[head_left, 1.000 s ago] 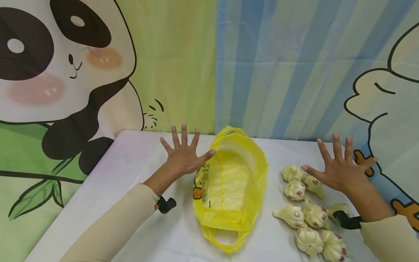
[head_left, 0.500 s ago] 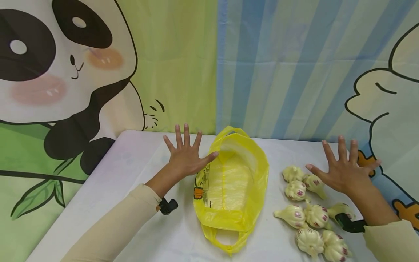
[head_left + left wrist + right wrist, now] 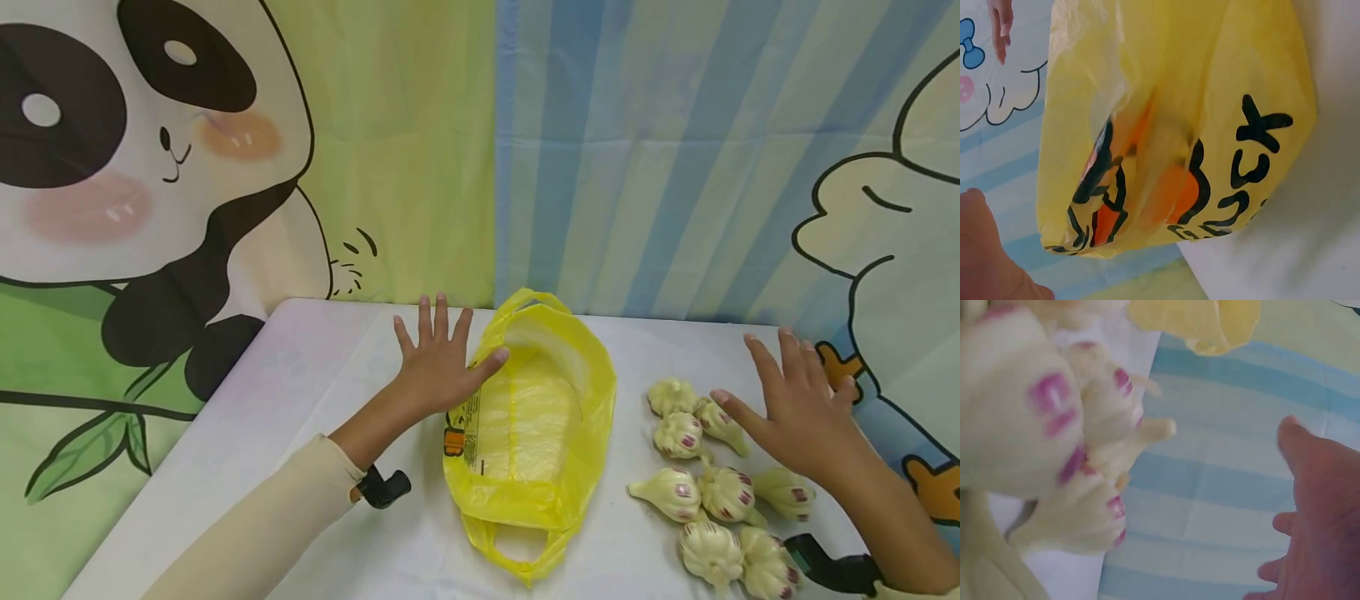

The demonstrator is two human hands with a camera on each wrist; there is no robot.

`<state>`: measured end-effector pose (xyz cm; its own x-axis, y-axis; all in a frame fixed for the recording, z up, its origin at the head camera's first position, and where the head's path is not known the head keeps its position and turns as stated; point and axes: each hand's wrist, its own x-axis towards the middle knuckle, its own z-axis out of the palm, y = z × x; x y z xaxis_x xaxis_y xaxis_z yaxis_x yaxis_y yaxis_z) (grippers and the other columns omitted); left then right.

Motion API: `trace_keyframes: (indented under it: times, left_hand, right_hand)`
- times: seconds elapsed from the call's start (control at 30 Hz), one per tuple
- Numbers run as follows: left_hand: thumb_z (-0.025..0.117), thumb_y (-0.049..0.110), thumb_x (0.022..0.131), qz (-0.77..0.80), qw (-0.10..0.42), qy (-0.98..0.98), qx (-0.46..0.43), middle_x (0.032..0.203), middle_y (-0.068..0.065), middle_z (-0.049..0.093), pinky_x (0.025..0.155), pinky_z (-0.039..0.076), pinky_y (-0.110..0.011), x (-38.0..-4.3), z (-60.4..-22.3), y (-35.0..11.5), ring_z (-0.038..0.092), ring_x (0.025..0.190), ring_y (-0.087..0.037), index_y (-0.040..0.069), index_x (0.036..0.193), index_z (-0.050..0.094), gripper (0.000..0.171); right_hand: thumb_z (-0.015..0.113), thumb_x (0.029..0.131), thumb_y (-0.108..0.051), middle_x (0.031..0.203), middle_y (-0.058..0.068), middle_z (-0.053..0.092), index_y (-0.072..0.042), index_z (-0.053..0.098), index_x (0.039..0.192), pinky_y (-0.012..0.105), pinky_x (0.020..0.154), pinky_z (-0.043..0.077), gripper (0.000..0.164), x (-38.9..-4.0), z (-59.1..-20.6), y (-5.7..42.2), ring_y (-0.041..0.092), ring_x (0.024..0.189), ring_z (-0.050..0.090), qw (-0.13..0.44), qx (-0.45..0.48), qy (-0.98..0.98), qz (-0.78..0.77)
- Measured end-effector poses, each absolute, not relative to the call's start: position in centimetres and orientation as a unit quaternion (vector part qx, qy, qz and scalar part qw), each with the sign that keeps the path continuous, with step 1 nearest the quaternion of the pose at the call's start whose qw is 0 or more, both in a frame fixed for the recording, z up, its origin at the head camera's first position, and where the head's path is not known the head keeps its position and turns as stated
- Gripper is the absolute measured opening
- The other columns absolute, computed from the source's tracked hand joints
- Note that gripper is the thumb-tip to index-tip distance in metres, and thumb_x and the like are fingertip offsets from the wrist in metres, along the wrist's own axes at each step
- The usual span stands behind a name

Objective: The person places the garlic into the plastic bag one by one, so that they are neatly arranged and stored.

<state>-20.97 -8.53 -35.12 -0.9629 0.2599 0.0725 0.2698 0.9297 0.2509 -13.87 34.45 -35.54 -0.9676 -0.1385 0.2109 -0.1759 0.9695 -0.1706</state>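
A yellow plastic bag [image 3: 525,417] stands on the white table with its mouth open and its two handles at the back and front. Dark lettering and orange print show on the bag's side [image 3: 1254,169] in the left wrist view. My left hand [image 3: 437,371], fingers spread and holding nothing, is raised beside the bag, the thumb overlapping its left edge. To the right lie several garlic bulbs [image 3: 726,493] with purple marks, seen close up as garlic [image 3: 1016,406] in the right wrist view. Over the far right side of them hovers my right hand [image 3: 806,417], empty, its fingers extended.
The white table [image 3: 330,500] ends at a back edge against a cloth backdrop [image 3: 600,167] with cartoon prints. A dark wrist camera [image 3: 384,487] sticks out under the left wrist, and another camera [image 3: 832,567] is by the right wrist, near the front garlic.
My left hand has shifted slightly right, toward the bag. The right hand has moved a little right and down, its fingers drawing closer together. Bag and garlic stay put.
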Motion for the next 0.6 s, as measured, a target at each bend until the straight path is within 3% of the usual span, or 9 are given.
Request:
trace_keyframes:
  times: [0.13,0.3,0.37,0.43,0.5,0.53,0.6]
  left_hand:
    - [0.017,0.085,0.084,-0.163,0.004,-0.975,-0.149,0.158,-0.016,-0.018,0.104,-0.019,-0.064,-20.6,-35.4,-8.6,-0.029,0.139,-0.031,0.015,0.158,0.009,0.102]
    - [0.023,0.083,0.086,-0.22,-0.005,-0.963,-0.154,0.159,-0.015,-0.016,0.107,-0.016,-0.061,-20.4,-36.1,-8.9,-0.027,0.141,-0.029,0.012,0.158,0.008,0.102]
    - [0.026,0.08,0.088,-0.247,-0.008,-0.957,-0.154,0.16,-0.015,-0.012,0.109,-0.014,-0.06,-20.3,-36.4,-9.0,-0.024,0.142,-0.03,0.011,0.158,0.008,0.1]
    - [0.031,0.077,0.09,-0.27,-0.011,-0.95,-0.16,0.16,-0.017,-0.008,0.11,-0.01,-0.06,-20.4,-36.8,-9.1,-0.02,0.143,-0.032,0.01,0.157,0.008,0.097]
    - [0.037,0.07,0.093,-0.292,-0.016,-0.942,-0.167,0.16,-0.017,-0.004,0.111,-0.007,-0.059,-20.4,-37.1,-9.1,-0.016,0.144,-0.032,0.009,0.157,0.009,0.093]
    - [0.041,0.065,0.095,-0.303,-0.019,-0.937,-0.173,0.16,-0.018,-0.003,0.112,-0.005,-0.059,-20.4,-37.2,-9.0,-0.013,0.145,-0.033,0.008,0.157,0.009,0.09]
    - [0.047,0.056,0.097,-0.326,-0.027,-0.928,-0.18,0.16,-0.02,0.0,0.113,-0.003,-0.057,-20.3,-37.5,-8.9,-0.01,0.145,-0.034,0.006,0.156,0.01,0.086]
  right_hand:
    - [0.066,0.093,-0.037,0.144,0.038,0.026,-0.001,0.037,0.143,0.078,0.097,-0.006,0.069,-12.3,-35.8,34.4,0.06,0.128,0.022,0.13,0.117,-0.975,0.138]
    - [0.067,0.094,-0.022,0.147,0.033,0.024,0.0,0.041,0.14,0.081,0.084,0.025,0.057,-9.9,-36.0,34.4,0.058,0.13,0.021,0.096,0.117,-0.959,0.241]
    - [0.067,0.095,-0.02,0.149,0.028,0.026,-0.004,0.042,0.142,0.064,0.096,0.038,0.055,-9.0,-36.3,34.3,0.044,0.137,0.023,0.087,0.113,-0.952,0.272]
    - [0.068,0.094,-0.016,0.144,0.02,0.038,-0.008,0.048,0.139,0.035,0.101,0.043,0.05,-8.2,-36.7,34.1,0.021,0.138,0.031,0.092,0.116,-0.943,0.298]
    - [0.068,0.093,-0.01,0.137,0.008,0.048,-0.012,0.054,0.134,0.009,0.091,0.04,0.043,-7.3,-37.1,34.0,-0.001,0.128,0.037,0.094,0.123,-0.935,0.32]
    - [0.068,0.092,-0.008,0.132,0.002,0.052,-0.013,0.057,0.131,0.002,0.083,0.037,0.041,-6.9,-37.3,33.9,-0.01,0.121,0.039,0.091,0.127,-0.932,0.328]
    - [0.068,0.092,-0.004,0.124,-0.006,0.056,-0.014,0.061,0.126,0.008,0.077,0.045,0.036,-6.2,-37.6,33.7,-0.015,0.112,0.042,0.075,0.129,-0.929,0.339]
